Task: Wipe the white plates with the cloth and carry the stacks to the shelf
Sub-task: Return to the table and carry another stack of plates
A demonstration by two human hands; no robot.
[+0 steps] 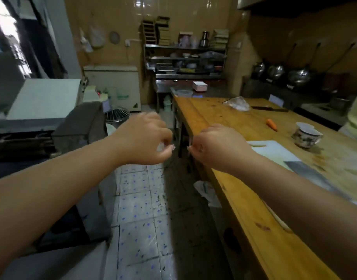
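Left hand: the left hand (142, 138) is up in the air over the floor, fingers curled into a loose fist, with nothing in it that can be seen.
Right hand: the right hand (218, 146) is up beside it, near the edge of the wooden table (244, 190), fingers curled the same way, with nothing in it that can be seen.
Hands together: the two fists are close, knuckles facing each other, but they do not touch.
Plates: a small stack of white plates (200, 86) sits far away on the metal counter (216, 90) at the back, well apart from both hands.
Shelf: the metal shelf (185, 59) stands against the back wall, above that counter, full of bowls and boxes.
Cloth: cannot tell where it is.
On the table: a white cutting board (274, 151), a big knife blade (307, 172) on the board, a carrot (272, 124), a patterned cup (306, 137) and a crumpled plastic bag (237, 103).
Floor: pale floor tiles (139, 209) with blue dots, and a scrap of white plastic (207, 191) lying by the table.
Right wall: shiny woks (284, 72) sit in a row.
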